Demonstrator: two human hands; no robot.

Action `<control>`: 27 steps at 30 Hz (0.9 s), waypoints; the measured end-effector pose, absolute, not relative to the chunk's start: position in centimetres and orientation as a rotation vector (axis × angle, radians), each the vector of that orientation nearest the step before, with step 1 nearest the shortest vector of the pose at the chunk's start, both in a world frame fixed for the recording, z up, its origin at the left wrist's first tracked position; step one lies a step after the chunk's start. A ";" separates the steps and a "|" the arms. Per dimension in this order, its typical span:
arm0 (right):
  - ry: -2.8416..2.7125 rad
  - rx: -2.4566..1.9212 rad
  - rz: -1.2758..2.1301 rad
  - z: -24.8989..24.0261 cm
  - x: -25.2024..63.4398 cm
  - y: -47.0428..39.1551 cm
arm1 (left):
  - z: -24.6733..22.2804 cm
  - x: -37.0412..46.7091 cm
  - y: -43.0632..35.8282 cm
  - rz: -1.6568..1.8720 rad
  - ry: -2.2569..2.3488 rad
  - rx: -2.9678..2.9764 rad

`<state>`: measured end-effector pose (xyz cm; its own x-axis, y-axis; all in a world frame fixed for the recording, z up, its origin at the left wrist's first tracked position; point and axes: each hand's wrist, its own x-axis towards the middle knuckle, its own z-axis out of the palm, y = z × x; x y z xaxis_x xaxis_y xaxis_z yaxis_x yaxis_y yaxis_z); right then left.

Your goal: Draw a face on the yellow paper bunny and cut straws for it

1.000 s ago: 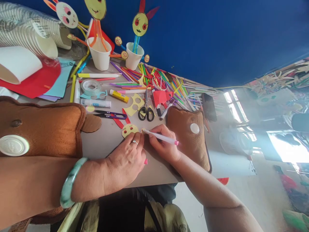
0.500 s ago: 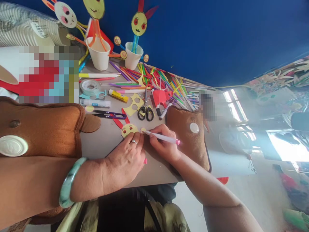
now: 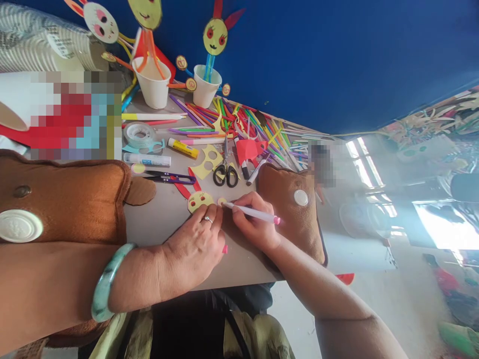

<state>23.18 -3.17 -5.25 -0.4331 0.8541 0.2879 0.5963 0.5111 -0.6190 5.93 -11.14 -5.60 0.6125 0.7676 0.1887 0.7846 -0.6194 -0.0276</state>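
Note:
My right hand (image 3: 258, 222) is closed round a white felt-tip pen (image 3: 256, 213) with a pink end. Its tip touches a small yellow paper disc (image 3: 221, 201). Closed fingers of my left hand (image 3: 196, 244) press the disc's left edge against the table. A pink cap-like end (image 3: 225, 249) pokes out from under that hand; the rest of it is hidden. Just beyond my left fingertips lies a yellow paper rabbit face (image 3: 199, 200) with red ears and eyes, its lower part covered by the hand.
Beyond the hands lie black-handled scissors (image 3: 225, 174), thread snips (image 3: 170, 177), a glue stick (image 3: 183, 148), a tape roll (image 3: 139, 134) and many coloured sticks (image 3: 262, 129). Paper cups (image 3: 207, 87) hold finished puppets. Brown cushions (image 3: 67, 199) flank the work spot.

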 end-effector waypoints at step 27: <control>-2.123 -1.219 0.567 -4.9 23.1 -3.3 | -6.0 5.9 -11.2 -0.241 -1.304 -2.690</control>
<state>23.06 -3.29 -4.89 -0.3832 0.8739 0.2991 0.6086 0.4825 -0.6299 5.88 -11.23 -6.01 0.6111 0.7645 0.2051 0.7873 -0.6139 -0.0578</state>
